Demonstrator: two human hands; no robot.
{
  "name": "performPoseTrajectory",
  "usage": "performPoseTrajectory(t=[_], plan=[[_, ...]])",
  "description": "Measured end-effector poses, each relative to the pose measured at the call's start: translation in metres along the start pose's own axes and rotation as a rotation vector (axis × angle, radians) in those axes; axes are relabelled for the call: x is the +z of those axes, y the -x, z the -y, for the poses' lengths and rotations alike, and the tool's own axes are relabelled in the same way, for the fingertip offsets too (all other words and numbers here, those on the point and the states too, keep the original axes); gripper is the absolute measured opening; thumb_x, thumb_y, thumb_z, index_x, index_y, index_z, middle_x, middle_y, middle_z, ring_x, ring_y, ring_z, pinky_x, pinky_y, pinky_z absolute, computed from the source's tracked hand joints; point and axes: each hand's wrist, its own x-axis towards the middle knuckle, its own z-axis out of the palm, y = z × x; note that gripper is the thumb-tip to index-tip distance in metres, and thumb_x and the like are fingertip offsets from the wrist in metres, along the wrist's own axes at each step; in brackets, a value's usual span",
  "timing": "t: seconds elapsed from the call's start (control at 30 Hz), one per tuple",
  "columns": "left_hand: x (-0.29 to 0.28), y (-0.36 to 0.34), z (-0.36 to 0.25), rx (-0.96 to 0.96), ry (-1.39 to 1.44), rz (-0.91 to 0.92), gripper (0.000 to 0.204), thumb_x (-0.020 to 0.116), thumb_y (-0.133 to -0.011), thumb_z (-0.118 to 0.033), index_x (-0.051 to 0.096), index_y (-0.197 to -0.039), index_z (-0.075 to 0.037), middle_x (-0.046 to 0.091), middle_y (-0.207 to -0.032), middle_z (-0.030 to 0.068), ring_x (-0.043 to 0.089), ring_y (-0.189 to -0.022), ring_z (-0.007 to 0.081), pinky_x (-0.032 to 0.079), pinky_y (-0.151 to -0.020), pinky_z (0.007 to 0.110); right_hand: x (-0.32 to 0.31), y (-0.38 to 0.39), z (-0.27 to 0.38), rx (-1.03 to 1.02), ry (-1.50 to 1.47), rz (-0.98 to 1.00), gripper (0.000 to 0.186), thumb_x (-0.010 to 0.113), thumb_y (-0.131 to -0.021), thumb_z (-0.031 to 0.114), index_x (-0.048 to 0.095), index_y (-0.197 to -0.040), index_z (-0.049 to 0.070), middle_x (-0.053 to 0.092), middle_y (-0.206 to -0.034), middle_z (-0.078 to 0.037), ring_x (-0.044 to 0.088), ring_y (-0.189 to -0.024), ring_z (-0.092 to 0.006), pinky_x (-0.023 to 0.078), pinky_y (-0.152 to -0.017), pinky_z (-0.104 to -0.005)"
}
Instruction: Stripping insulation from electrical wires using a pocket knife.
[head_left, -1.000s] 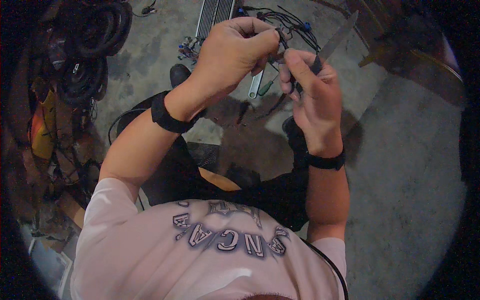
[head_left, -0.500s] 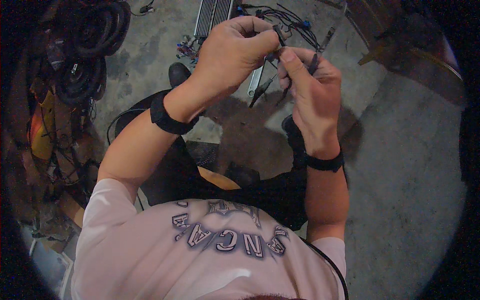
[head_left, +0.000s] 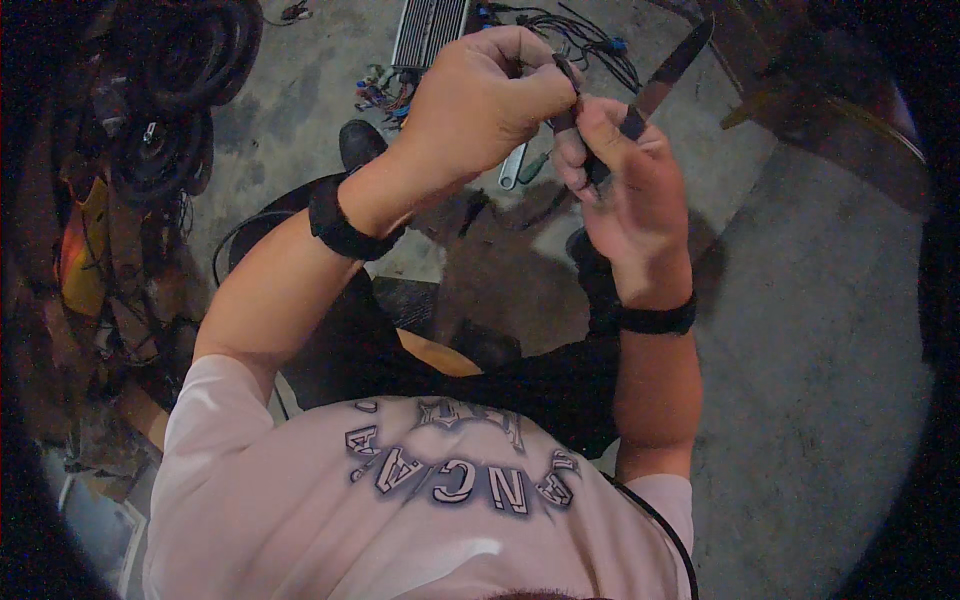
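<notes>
My left hand (head_left: 490,95) is closed, its thumb and fingers pinching a short black piece, likely a cable (head_left: 562,68). Close beside it on the right, my right hand (head_left: 635,175) is wrapped round the dark handle of a knife (head_left: 680,70). The knife's long dark blade points up and to the right, away from the left hand. The right hand's fingertips come near the black piece; I cannot tell whether they touch it. Both wrists wear black bands. Below the hands, a silvery wrench-like tool (head_left: 512,168) and a green-ended lead (head_left: 535,167) show.
A finned metal box (head_left: 430,35) lies on the concrete floor ahead, with a bundle of coloured wires (head_left: 385,92) by it. Black cables with blue connectors (head_left: 600,45) lie to its right. Coiled dark hoses (head_left: 190,60) stand at the left; a brown panel (head_left: 830,120) is at far right.
Both hands have shifted slightly to the right. The knife has turned in my right hand, so its blade now shows at length, pointing up and right.
</notes>
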Motion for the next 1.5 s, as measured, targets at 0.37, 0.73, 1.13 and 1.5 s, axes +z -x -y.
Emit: performPoseTrajectory(t=[0.37,0.73,1.13,1.5], plan=[[-0.003,-0.001,-0.002,0.165,-0.313,-0.02,0.014,0.064,-0.082,-0.017,0.059,-0.081,-0.004,0.057,-0.067,-0.0026,0.049,-0.058,0.004,0.039,-0.05,0.021,0.005,-0.006,0.009,-0.325,0.505,-0.115,0.014,0.066,-0.087,0.014,0.068,-0.088,0.0,0.067,-0.074,-0.005,0.06,-0.065,-0.0082,0.047,-0.058,-0.0224],[-0.011,-0.014,-0.006,0.24,-0.397,-0.031,0.014,0.064,-0.082,-0.015,0.059,-0.08,-0.002,0.06,-0.07,-0.0011,0.052,-0.062,0.0044,0.042,-0.056,0.021,0.013,-0.015,0.022,-0.472,0.795,-0.156,0.013,0.067,-0.085,0.014,0.069,-0.087,0.001,0.069,-0.075,-0.006,0.062,-0.067,-0.0088,0.049,-0.062,-0.0254],[-0.015,-0.013,-0.014,0.203,-0.314,0.018,0.012,0.064,-0.082,-0.014,0.059,-0.079,-0.003,0.06,-0.071,-0.0015,0.053,-0.065,0.0051,0.044,-0.06,0.021,0.005,-0.024,0.016,-0.516,0.771,-0.079,0.015,0.065,-0.087,0.015,0.069,-0.086,0.0,0.068,-0.07,-0.007,0.064,-0.064,-0.0107,0.05,-0.058,-0.0266],[-0.013,-0.011,-0.012,0.261,-0.221,0.101,0.011,0.064,-0.082,-0.013,0.057,-0.078,-0.006,0.055,-0.071,-0.006,0.049,-0.067,0.0026,0.041,-0.059,0.02,0.001,-0.018,0.018,-0.14,0.214,0.053,0.013,0.063,-0.089,0.016,0.065,-0.087,0.003,0.062,-0.071,-0.001,0.056,-0.058,-0.0088,0.04,-0.048,-0.0198]])
